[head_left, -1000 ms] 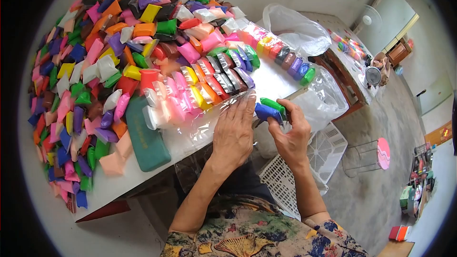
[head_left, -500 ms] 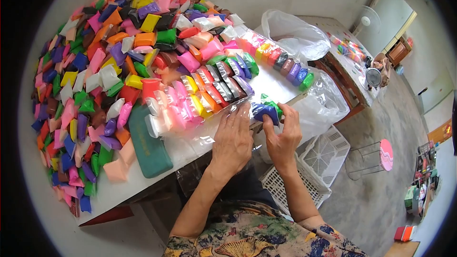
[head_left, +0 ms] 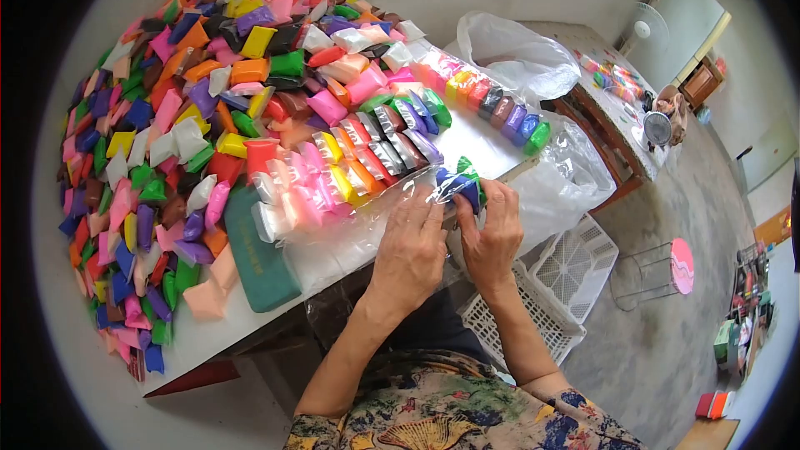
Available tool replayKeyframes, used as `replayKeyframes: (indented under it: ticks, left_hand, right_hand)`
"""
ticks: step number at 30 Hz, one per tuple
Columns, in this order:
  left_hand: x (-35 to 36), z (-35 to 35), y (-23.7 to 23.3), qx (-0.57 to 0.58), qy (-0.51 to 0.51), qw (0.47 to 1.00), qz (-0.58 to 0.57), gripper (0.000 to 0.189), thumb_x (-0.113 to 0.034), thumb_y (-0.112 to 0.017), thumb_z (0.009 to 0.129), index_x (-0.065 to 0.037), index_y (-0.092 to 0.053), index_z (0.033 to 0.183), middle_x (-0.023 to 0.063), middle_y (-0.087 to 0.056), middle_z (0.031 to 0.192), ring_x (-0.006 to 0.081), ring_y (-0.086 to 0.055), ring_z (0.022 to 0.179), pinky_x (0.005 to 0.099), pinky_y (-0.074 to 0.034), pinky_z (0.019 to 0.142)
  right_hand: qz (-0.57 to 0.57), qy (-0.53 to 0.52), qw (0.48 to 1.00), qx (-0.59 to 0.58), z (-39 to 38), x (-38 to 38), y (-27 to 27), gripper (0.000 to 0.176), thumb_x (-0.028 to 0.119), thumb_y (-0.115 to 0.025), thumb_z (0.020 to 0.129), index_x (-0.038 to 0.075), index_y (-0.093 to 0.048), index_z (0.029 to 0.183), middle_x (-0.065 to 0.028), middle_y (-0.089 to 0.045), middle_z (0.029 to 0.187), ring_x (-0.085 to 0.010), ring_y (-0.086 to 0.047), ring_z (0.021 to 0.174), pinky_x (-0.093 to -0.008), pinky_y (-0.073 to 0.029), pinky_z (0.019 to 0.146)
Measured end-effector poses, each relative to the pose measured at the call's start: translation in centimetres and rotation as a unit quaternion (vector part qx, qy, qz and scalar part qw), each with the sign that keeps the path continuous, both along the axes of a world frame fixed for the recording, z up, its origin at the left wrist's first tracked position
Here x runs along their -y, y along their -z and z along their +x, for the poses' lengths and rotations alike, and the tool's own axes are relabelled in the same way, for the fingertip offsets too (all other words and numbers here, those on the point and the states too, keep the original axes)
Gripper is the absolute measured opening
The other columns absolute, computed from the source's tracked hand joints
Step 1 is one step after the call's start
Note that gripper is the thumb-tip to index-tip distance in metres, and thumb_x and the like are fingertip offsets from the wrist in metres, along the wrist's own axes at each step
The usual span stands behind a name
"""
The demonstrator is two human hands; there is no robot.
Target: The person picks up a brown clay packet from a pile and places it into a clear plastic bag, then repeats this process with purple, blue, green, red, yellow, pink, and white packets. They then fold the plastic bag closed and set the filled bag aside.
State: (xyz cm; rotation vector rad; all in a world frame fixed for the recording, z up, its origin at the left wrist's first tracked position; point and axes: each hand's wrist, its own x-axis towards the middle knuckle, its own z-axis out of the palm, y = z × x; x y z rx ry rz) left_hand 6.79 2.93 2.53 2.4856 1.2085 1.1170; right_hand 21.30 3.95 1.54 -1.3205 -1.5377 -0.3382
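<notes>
Blue and green clay packets (head_left: 463, 183) are pinched between the thumb and fingers of my right hand (head_left: 492, 229), at the near right end of a clear plastic bag. Inside that bag (head_left: 333, 221) lie rows of small colour packets (head_left: 357, 168), running from white and pink through yellow, orange and red to black, brown and purple. My left hand (head_left: 410, 246) rests along the bag's near edge with its fingers stretched out on the film. Its fingertips are close to the blue packet.
A large heap of mixed colour packets (head_left: 167, 158) covers the table's left side. A green box (head_left: 262, 254) lies by the bag. Beyond is another filled clear pack (head_left: 500, 112), with white plastic bags (head_left: 517, 58) behind. White crates (head_left: 533, 308) and a pink-topped stool (head_left: 682, 267) stand on the floor.
My right hand has shifted slightly left with the blue and green packets, bringing them closer to the packed rows. My left hand stays almost where it was on the bag.
</notes>
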Motion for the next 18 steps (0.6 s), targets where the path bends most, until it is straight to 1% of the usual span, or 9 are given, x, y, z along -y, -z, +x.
replayKeyframes:
  ticks: [1, 4, 7, 10, 12, 15, 18]
  left_hand:
    - [0.1, 0.2, -0.1, 0.022, 0.009, 1.000, -0.015, 0.047, -0.008, -0.062, 0.088, 0.009, -0.052, 0.130, 0.0285, -0.052, 0.134, 0.0449, -0.048, 0.127, 0.0515, -0.035, 0.113]
    - [-0.5, 0.8, 0.0, 0.058, -0.007, 0.998, -0.036, 0.042, -0.009, -0.062, 0.089, 0.010, -0.055, 0.126, 0.0280, -0.054, 0.132, 0.0429, -0.052, 0.122, 0.0507, -0.038, 0.108]
    - [-1.2, 1.1, 0.5, 0.056, -0.027, 0.998, -0.014, 0.039, -0.011, -0.062, 0.090, 0.008, -0.058, 0.124, 0.0256, -0.056, 0.131, 0.0405, -0.054, 0.118, 0.0499, -0.041, 0.103]
    - [-1.5, 1.4, 0.9, 0.037, -0.042, 0.998, 0.001, 0.039, -0.014, -0.062, 0.091, 0.006, -0.059, 0.124, 0.0220, -0.057, 0.132, 0.0385, -0.055, 0.118, 0.0477, -0.042, 0.101]
    - [-1.4, 1.6, 0.4, 0.025, -0.041, 0.999, -0.025, 0.039, -0.015, -0.063, 0.091, 0.004, -0.059, 0.125, 0.0200, -0.057, 0.132, 0.0372, -0.054, 0.119, 0.0469, -0.041, 0.102]
    - [-1.1, 1.7, -0.4, -0.004, -0.046, 0.997, -0.055, 0.042, -0.017, -0.064, 0.090, 0.002, -0.059, 0.128, 0.0178, -0.057, 0.133, 0.0356, -0.053, 0.121, 0.0457, -0.041, 0.103]
    - [-1.1, 1.8, 0.0, -0.023, -0.053, 0.997, -0.057, 0.046, -0.018, -0.066, 0.089, 0.002, -0.057, 0.130, 0.0173, -0.057, 0.133, 0.0348, -0.053, 0.123, 0.0458, -0.040, 0.105]
  right_hand:
    - [-0.007, 0.002, 1.000, 0.005, 0.1, 0.1, 0.0, 0.039, 0.011, -0.078, 0.084, -0.001, -0.061, 0.117, -0.0173, -0.062, 0.105, -0.0348, -0.063, 0.090, -0.0411, -0.052, 0.076]
    - [-0.033, -0.003, 0.999, 0.014, 0.2, 0.3, 0.0, 0.041, 0.012, -0.078, 0.083, 0.001, -0.061, 0.120, -0.0167, -0.062, 0.106, -0.0341, -0.063, 0.092, -0.0405, -0.052, 0.076]
    - [-0.068, -0.021, 0.997, 0.022, 0.9, 0.3, -0.8, 0.043, 0.014, -0.077, 0.083, 0.002, -0.062, 0.121, -0.0156, -0.061, 0.105, -0.0334, -0.063, 0.090, -0.0408, -0.052, 0.075]
    - [-0.103, -0.016, 0.994, 0.040, 1.3, 0.4, -1.3, 0.045, 0.017, -0.077, 0.083, 0.002, -0.062, 0.122, -0.0149, -0.058, 0.105, -0.0336, -0.062, 0.089, -0.0423, -0.052, 0.074]
    - [-0.131, -0.010, 0.991, 0.035, 1.4, 0.3, -1.3, 0.045, 0.016, -0.077, 0.082, 0.003, -0.062, 0.123, -0.0147, -0.058, 0.105, -0.0333, -0.062, 0.088, -0.0421, -0.051, 0.073]
    - [-0.149, -0.030, 0.987, -0.056, 1.6, 0.1, -1.3, 0.044, 0.015, -0.077, 0.082, 0.002, -0.061, 0.121, -0.0148, -0.059, 0.104, -0.0336, -0.063, 0.089, -0.0416, -0.052, 0.073]
    - [-0.081, -0.007, 0.996, -0.034, 1.7, -0.6, -0.2, 0.041, 0.013, -0.077, 0.081, 0.002, -0.060, 0.116, -0.0152, -0.060, 0.103, -0.0343, -0.064, 0.088, -0.0418, -0.052, 0.072]
